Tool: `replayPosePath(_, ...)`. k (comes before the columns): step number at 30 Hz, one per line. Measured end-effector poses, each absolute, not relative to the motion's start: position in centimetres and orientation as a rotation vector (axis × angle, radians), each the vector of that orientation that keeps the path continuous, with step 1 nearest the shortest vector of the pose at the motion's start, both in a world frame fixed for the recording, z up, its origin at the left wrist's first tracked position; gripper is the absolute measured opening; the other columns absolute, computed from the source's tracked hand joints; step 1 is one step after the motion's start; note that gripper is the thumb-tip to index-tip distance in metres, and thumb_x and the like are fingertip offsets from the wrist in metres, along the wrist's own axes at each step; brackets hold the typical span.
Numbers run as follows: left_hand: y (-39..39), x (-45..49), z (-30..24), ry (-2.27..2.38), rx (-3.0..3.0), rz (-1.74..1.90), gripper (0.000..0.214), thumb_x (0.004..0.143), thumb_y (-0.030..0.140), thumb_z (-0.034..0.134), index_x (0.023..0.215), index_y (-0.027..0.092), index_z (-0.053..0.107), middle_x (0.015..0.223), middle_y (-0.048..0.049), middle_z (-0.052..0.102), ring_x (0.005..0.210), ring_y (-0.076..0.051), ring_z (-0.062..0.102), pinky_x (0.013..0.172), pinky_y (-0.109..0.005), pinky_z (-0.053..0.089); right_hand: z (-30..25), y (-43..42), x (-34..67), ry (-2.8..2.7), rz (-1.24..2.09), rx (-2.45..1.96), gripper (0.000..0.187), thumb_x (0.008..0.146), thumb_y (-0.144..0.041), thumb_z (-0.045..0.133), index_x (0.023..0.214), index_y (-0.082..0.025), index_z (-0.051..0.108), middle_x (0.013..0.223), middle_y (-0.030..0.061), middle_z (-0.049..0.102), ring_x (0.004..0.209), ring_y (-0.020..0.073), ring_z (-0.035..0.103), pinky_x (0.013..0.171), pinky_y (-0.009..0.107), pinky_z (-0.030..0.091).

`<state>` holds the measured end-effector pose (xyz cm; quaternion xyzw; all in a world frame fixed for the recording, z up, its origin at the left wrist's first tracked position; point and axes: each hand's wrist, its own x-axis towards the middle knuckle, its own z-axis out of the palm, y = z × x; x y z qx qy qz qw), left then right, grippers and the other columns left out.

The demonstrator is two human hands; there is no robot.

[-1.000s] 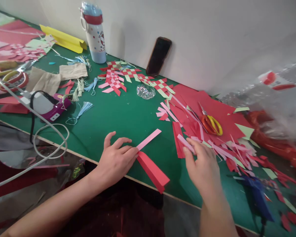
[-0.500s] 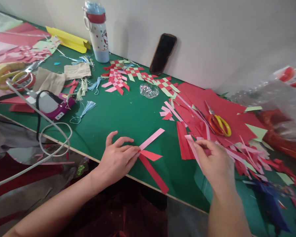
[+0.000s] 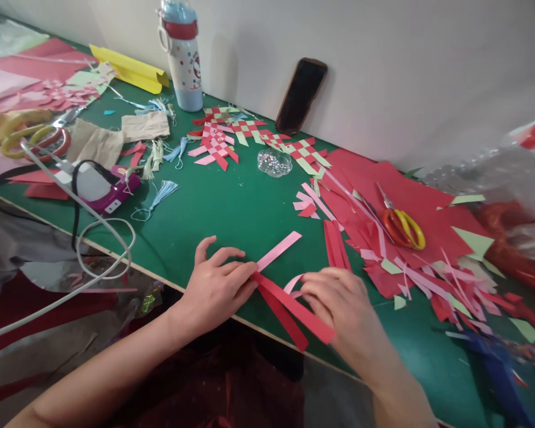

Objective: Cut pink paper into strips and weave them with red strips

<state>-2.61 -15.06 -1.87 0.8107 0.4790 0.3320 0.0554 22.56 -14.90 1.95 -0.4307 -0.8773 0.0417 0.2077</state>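
My left hand (image 3: 225, 282) pinches the joined ends of several paper strips above the table's front edge. Out of its fingertips fan a pink strip (image 3: 280, 249) pointing up and right, and two red strips (image 3: 296, 306) slanting down and right. My right hand (image 3: 339, 300) is closed on a pink paper strip (image 3: 293, 284), which curves between its fingers close to the red ones. Beside that hand lies a stack of red strips (image 3: 336, 244), partly covered by it.
Scissors (image 3: 401, 223) rest on red paper sheets at right, among many scraps. Toward the wall are woven paper pieces (image 3: 216, 144), a dish of beads (image 3: 274, 162), a bottle (image 3: 185, 65) and a leaning phone (image 3: 302, 95). A power adapter (image 3: 109, 187) with cables sits left.
My right hand has moved left from the red stack, bringing the pink strip to the strips in my left hand. One red strip now extends farther right. My left hand stays in place.
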Motion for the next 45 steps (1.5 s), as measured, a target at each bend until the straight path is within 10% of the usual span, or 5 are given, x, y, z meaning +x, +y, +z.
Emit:
replayPosePath(20, -15.0, -2.6, -1.9, 1.431, 2.433, 1.045, 0.009, 0.095, 0.022, 0.060, 0.096, 0.025, 0.068, 0.086, 0.0054, 0.077, 0.098, -0.020, 0.068, 0.112, -0.051, 0.021, 1.4, -16.4, 19.0, -2.532, 0.241, -1.297, 0.024, 0.097, -0.014, 0.047, 0.089, -0.024, 0.067, 0.100, 0.0041, 0.074, 0.098, 0.0201, 0.060, 0.092, 0.040, 0.030)
replayPosePath(25, -15.0, -2.5, -2.0, 1.420, 2.423, 1.035, 0.009, 0.096, 0.025, 0.061, 0.098, 0.028, 0.070, 0.088, 0.0059, 0.077, 0.097, -0.020, 0.068, 0.112, -0.051, 0.019, 2.5, -16.4, 18.3, -2.581, 0.138, -1.210, 0.025, 0.096, -0.010, 0.045, 0.088, -0.021, 0.065, 0.071, 0.0002, 0.068, 0.072, 0.0166, 0.057, 0.081, 0.035, 0.034)
replayPosePath(45, -15.1, -2.6, -2.5, 1.432, 2.456, 1.036, 0.013, 0.099, 0.029, 0.057, 0.094, 0.030, 0.069, 0.090, 0.0071, 0.077, 0.099, -0.017, 0.066, 0.117, -0.051, 0.013, 10.0, -15.5, 22.7, -2.793, 0.112, -1.121, 0.028, 0.096, -0.021, 0.041, 0.090, -0.026, 0.068, 0.080, -0.0018, 0.077, 0.065, 0.0168, 0.072, 0.056, 0.029, 0.054)
